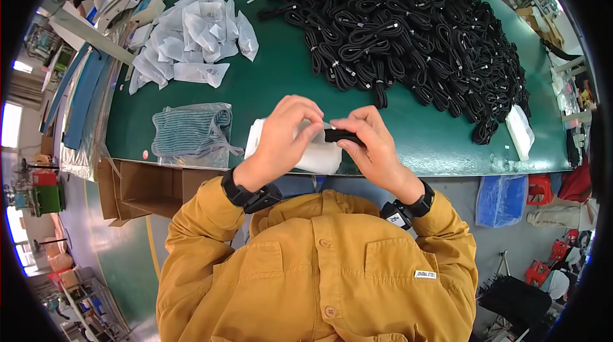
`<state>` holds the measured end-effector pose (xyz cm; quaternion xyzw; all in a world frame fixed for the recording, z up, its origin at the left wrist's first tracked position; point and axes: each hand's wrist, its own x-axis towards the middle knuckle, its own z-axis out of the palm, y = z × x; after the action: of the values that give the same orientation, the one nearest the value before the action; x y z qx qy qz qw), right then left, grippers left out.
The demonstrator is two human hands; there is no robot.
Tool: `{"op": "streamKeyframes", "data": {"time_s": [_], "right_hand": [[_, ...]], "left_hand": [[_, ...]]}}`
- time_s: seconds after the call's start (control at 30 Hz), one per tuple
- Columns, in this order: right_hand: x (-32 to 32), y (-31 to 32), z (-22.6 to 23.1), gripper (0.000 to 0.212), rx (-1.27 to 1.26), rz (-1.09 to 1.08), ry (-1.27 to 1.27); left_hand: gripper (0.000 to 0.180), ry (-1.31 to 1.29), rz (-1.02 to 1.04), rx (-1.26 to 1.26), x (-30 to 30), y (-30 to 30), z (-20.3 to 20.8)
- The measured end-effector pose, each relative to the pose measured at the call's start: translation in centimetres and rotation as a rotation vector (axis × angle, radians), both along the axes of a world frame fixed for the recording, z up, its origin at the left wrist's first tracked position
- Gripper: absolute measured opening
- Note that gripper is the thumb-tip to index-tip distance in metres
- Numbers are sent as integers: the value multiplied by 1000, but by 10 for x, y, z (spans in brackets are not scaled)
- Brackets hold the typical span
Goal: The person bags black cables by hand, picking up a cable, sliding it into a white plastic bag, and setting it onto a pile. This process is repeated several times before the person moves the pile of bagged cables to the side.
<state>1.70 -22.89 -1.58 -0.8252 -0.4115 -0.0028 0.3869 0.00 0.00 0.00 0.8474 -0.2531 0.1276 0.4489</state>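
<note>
Close to the table's front edge, my right hand (375,144) is closed round a bundled black cable (341,137), its end pointing left. My left hand (284,136) pinches the edge of a thin, whitish plastic bag just beside that end. Whether the cable's tip is inside the bag's mouth I cannot tell. Under my hands lies a stack of white plastic bags (322,159), partly hidden by my left hand. Beyond them a large heap of coiled black cables (402,36) covers the far middle and right of the table.
Several filled white bags (198,29) are piled at the far left of the green table (268,80). A striped blue-grey cloth item in clear plastic (191,130) lies at the near left. A white bag (520,131) sits at the right edge. Below stand a cardboard box (150,189) and a blue bin (501,198).
</note>
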Motion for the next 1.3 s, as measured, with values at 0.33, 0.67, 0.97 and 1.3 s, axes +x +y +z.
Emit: {"op": "streamKeyframes", "data": {"time_s": [0.33, 0.67, 0.97, 1.3], "right_hand": [[16, 26, 15, 35, 755, 4, 264], [26, 22, 47, 32, 479, 5, -21], [41, 33, 48, 34, 375, 10, -330], [33, 35, 47, 22, 455, 14, -139]], "left_hand": [[7, 434, -33, -449, 23, 4, 40], [15, 688, -149, -690, 33, 4, 47], [22, 811, -209, -874, 43, 4, 45], [29, 843, -245, -1050, 47, -1, 34]]}}
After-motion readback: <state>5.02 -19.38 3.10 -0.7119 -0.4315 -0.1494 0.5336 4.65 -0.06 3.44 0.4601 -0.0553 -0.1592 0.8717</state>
